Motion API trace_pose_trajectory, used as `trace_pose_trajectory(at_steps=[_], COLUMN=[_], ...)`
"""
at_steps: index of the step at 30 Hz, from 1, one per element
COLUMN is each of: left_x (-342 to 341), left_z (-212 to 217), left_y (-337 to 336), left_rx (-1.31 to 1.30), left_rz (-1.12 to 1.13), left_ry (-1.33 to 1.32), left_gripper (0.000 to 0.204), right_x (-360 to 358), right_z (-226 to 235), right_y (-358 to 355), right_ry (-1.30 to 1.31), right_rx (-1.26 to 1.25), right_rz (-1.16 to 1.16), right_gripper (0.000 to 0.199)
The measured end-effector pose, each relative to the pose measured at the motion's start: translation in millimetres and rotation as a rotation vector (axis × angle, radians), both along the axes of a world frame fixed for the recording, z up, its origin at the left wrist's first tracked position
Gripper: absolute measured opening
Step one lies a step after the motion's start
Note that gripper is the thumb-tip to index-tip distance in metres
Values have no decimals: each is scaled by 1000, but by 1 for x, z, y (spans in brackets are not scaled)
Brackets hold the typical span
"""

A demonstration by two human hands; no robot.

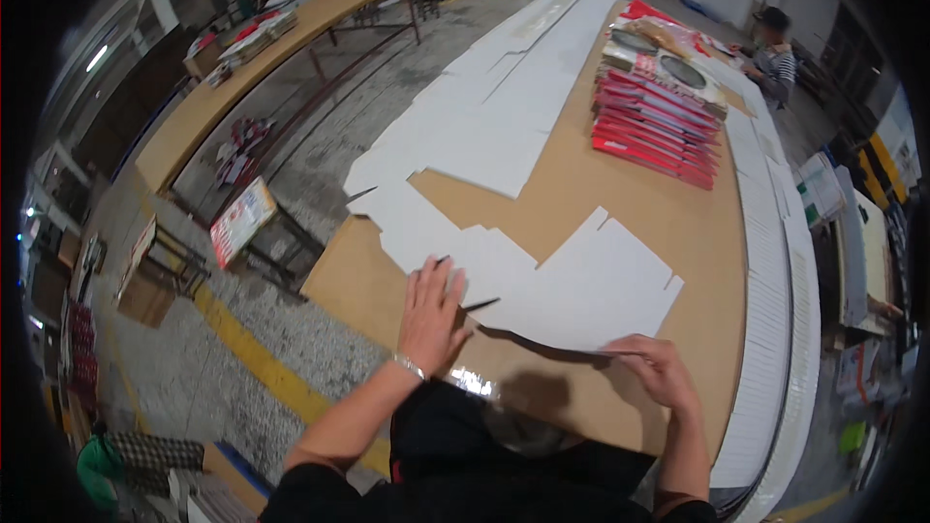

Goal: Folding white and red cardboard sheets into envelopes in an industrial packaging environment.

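Note:
A flat white die-cut cardboard blank (pixel 591 286), with notched edges and slots, lies across the near part of a brown-topped table (pixel 707 281). My left hand (pixel 429 318) rests on its left part, fingers stretched out and palm down. At the near right edge, my right hand (pixel 659 366) pinches the board between thumb and fingers. That near edge bows up a little and casts a shadow on the tabletop. Beyond it, more white cardboard blanks (pixel 475 126) lie overlapped along the table's left side.
Red-and-white packages (pixel 654 126) are piled at the far right of the table. White stacked cardboard (pixel 765 358) lines its right edge. A person (pixel 775 63) is at the far right. Stools (pixel 247 223) and a long brown table (pixel 262 48) stand to the left.

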State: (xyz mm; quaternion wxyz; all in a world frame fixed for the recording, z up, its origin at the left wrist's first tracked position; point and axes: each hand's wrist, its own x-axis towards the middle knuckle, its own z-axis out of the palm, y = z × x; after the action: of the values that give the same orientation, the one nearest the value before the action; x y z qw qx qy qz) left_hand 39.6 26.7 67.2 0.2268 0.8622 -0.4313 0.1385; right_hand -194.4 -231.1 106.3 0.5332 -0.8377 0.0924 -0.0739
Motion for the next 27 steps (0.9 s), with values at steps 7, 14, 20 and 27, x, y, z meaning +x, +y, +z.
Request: trace_pose_trajectory(at_steps=[7, 14, 20, 27], left_x=[7, -21, -54, -95], left_z=[-21, -49, -55, -73], left_y=[7, -24, -40, -65], left_rx=[225, -75, -27, -104], left_rz=[-559, 24, -625, -576], left_ry=[272, 813, 117, 620], left_gripper=[33, 12, 28, 37], right_x=[-89, -126, -125, -92], right_z=[-20, -78, -82, -79], right_y=[-14, 18, 15, 8], right_ry=[27, -80, -90, 192], right_rx=[69, -587, -522, -402], right_rz=[-151, -502, -688, -900], right_gripper=[31, 43, 51, 67])
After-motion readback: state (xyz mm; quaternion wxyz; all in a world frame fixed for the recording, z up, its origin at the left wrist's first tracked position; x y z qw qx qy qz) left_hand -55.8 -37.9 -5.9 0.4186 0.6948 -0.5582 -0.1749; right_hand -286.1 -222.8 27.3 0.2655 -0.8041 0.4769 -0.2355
